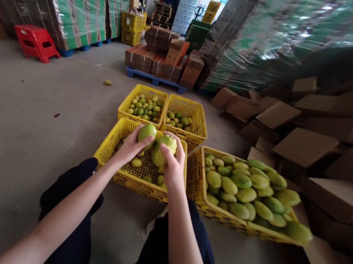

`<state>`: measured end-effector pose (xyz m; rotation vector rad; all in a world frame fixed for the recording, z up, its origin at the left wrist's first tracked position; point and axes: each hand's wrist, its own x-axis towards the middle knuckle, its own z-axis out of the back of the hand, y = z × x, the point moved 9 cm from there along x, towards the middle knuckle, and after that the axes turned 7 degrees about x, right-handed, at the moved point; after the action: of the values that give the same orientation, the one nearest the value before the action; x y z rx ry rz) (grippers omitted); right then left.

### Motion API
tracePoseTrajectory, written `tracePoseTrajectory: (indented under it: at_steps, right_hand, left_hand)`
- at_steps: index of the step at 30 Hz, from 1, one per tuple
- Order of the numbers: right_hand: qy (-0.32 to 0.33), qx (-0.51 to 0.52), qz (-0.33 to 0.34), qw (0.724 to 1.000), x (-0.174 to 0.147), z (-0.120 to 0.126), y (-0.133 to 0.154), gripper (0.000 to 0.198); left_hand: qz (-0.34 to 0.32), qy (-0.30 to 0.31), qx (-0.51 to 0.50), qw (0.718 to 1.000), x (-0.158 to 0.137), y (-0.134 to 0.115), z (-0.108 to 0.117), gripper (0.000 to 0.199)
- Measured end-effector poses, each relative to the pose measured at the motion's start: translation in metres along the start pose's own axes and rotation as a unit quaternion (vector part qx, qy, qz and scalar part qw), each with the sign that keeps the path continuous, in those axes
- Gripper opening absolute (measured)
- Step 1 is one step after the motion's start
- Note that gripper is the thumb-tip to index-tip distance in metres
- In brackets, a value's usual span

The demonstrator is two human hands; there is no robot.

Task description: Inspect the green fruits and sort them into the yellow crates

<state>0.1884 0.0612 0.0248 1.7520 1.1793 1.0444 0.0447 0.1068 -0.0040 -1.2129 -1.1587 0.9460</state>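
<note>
Left hand (134, 147) curled round one green mango (147, 134), right hand (175, 162) clasping a second mango (160, 155); both held close together above the front yellow crate (141, 186). Looks partway: crate at right (217, 213) heaped, rear-left crate (140, 120) and rear-right crate (185, 105) part-filled, front one sparse.

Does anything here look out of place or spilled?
Yes: one fruit lies alone on the floor, away from the yellow crates where most others sit. On the right, cardboard boxes lie tumbled at angles, not neatly stacked.
</note>
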Motion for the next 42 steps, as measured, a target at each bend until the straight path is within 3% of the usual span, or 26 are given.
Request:
tracePoseTrajectory:
  at_steps: [7, 11, 14, 22, 25, 29, 32, 35, 37, 39, 42]
  right_hand:
    - [-0.117, 0.131, -0.155, 0.972, 0.003, 0.016, -0.035, 0.019]
    - [-0.140, 0.245, -0.274, 0.919, -0.002, 0.017, -0.056, 0.023]
    - [-0.171, 0.300, -0.337, 0.876, -0.008, 0.019, -0.071, 0.025]
    - [-0.302, 0.325, -0.351, 0.825, -0.017, 0.029, -0.073, 0.017]
    - [-0.290, 0.313, -0.363, 0.828, -0.020, 0.024, -0.070, 0.013]
    - [-0.230, 0.303, -0.369, 0.848, -0.017, 0.018, -0.070, 0.011]
    - [-0.190, 0.256, -0.323, 0.891, -0.008, 0.021, -0.066, 0.014]
    - [-0.151, 0.168, -0.189, 0.956, 0.004, 0.025, -0.043, 0.037]
    - [-0.115, 0.104, -0.087, 0.984, 0.007, 0.022, -0.023, 0.049]
    - [-0.086, 0.044, -0.003, 0.995, 0.005, 0.016, -0.004, 0.052]
    - [-0.091, -0.031, 0.098, 0.991, -0.001, 0.014, 0.016, 0.052]
  left_hand:
    - [0.133, 0.085, 0.033, 0.987, -0.001, 0.028, -0.020, 0.064]
    - [0.241, 0.111, 0.024, 0.964, -0.003, 0.043, -0.029, 0.070]
    - [0.286, 0.103, 0.030, 0.952, -0.005, 0.048, -0.031, 0.074]
    - [0.298, 0.103, -0.046, 0.948, -0.006, 0.052, -0.039, 0.072]
    - [0.285, 0.098, -0.035, 0.953, -0.004, 0.056, -0.035, 0.068]
    - [0.180, -0.013, -0.023, 0.983, 0.007, 0.049, -0.013, 0.044]
    - [0.054, -0.057, -0.015, 0.997, 0.013, 0.032, -0.001, 0.055]
    - [-0.039, -0.049, -0.007, 0.998, 0.015, 0.014, 0.002, 0.067]
    - [-0.080, -0.053, -0.004, 0.995, 0.013, 0.003, 0.005, 0.065]
    - [-0.105, -0.067, 0.000, 0.992, 0.010, -0.005, 0.009, 0.059]
    - [-0.124, -0.099, 0.010, 0.987, 0.004, -0.013, 0.016, 0.054]
